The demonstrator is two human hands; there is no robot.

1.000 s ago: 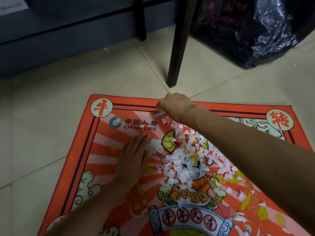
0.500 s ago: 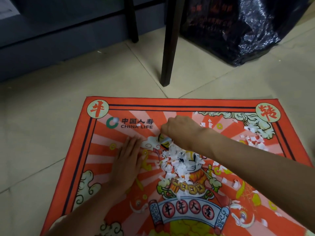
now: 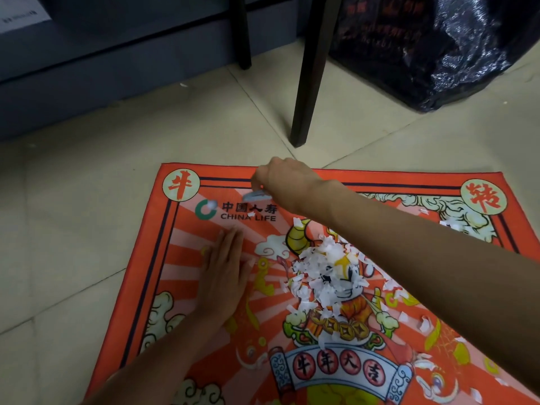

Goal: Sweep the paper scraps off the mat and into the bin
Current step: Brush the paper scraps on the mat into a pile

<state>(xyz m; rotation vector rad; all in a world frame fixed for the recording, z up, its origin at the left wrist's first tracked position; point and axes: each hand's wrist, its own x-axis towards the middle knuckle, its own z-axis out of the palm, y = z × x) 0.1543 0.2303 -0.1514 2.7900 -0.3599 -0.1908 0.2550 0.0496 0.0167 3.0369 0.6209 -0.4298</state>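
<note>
Your left hand [image 3: 225,270] lies flat, fingers straight, near the mat's [image 3: 152,258] left edge; right hand [image 3: 280,179] curls around a pale card [image 3: 257,195] at its far edge; paper scraps [image 3: 324,273] heaped mid-mat.

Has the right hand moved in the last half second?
Yes. The right hand went from the mat's middle, by the scrap pile, up to its far border, above the logo.

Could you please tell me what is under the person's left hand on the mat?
The left hand lies flat on the mat, on its red-and-pink rays. Any scraps beneath the palm are hidden; the paper scraps sit beside it.
</note>
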